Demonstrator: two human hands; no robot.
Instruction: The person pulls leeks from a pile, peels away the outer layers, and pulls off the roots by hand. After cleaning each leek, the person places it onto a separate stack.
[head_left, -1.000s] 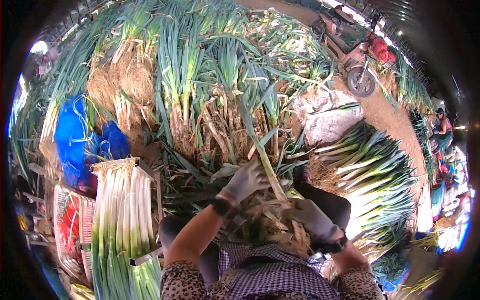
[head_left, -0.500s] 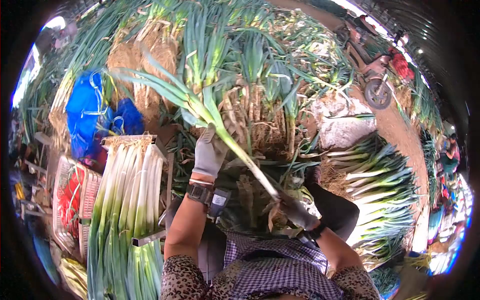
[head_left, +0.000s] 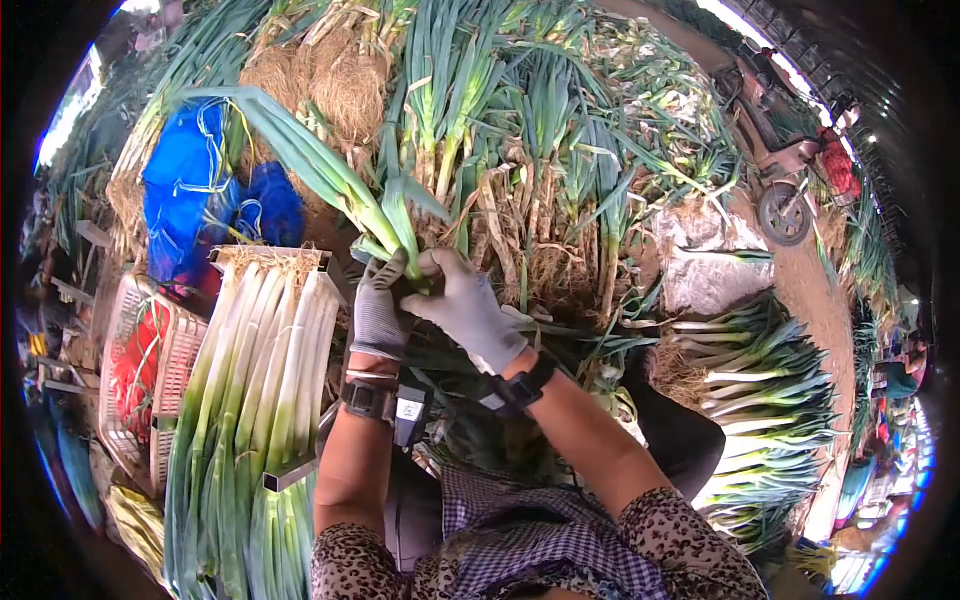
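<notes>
In the head view my gloved left hand (head_left: 380, 310) is closed around a leek (head_left: 325, 175). The green leaves point up and to the left, and one leaf is bent over to the right. My gloved right hand (head_left: 467, 308) meets it from the right, thumb and fingers pinched at the leek's neck just beside the left fingers. The white lower stalk is hidden by my hands. Left of my arm, a metal frame (head_left: 290, 474) holds a row of trimmed leeks (head_left: 250, 370), white ends toward the far side.
Uncleaned leeks (head_left: 540, 200) with dry roots fill the ground ahead. More leeks (head_left: 765, 420) lie stacked at right, below a white sack (head_left: 715, 280). At left are a blue net bag (head_left: 185, 190) and a plastic crate (head_left: 178, 385). A motor vehicle (head_left: 785, 165) stands far right.
My right hand has left the leek's root end and moved up and left to its neck, beside my left hand. The stalk, which slanted down to the right, is now out of sight.
</notes>
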